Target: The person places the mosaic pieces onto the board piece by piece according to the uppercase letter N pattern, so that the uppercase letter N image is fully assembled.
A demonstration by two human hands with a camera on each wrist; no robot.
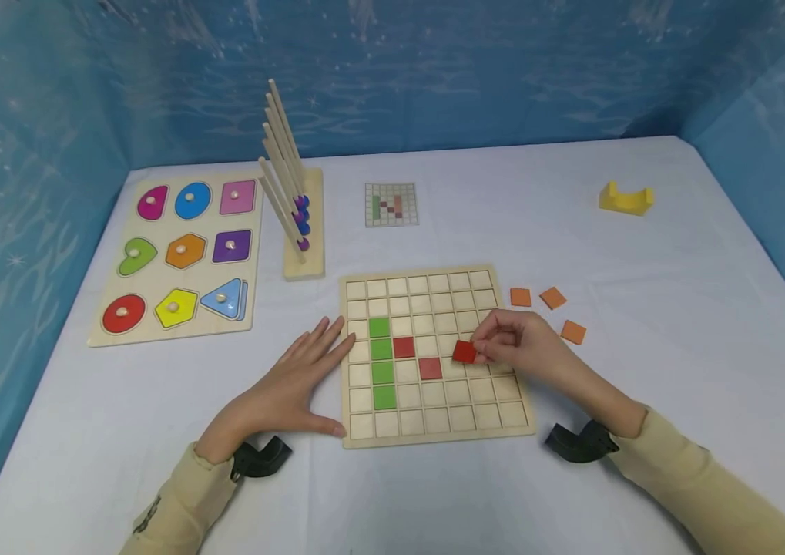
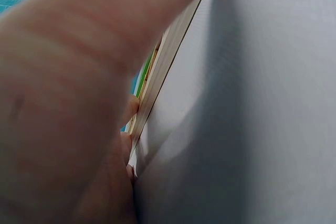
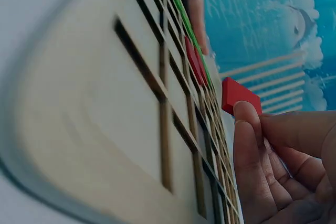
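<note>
A wooden grid board (image 1: pixel 437 441) lies in the middle of the table. Four green square tiles (image 1: pixel 382 373) fill part of its second column, and two red tiles (image 1: pixel 430 368) sit in cells to their right. My right hand (image 1: pixel 520 343) pinches another red square tile (image 1: pixel 464 352) by its edge above the board's right half; the right wrist view shows this tile (image 3: pixel 240 96) raised over the grid. With fingers spread, my left hand (image 1: pixel 291 389) lies flat on the table, fingertips and thumb at the board's left edge. In the left wrist view the hand (image 2: pixel 68 93) hides most of the board.
Three orange tiles (image 1: pixel 520 297) lie right of the board. Behind it is a small pattern card (image 1: pixel 391 220). A wooden peg stand (image 1: pixel 305 267) with tall rods and a knobbed shape puzzle (image 1: pixel 177 341) stand at the left. A yellow block (image 1: pixel 625 200) is far right.
</note>
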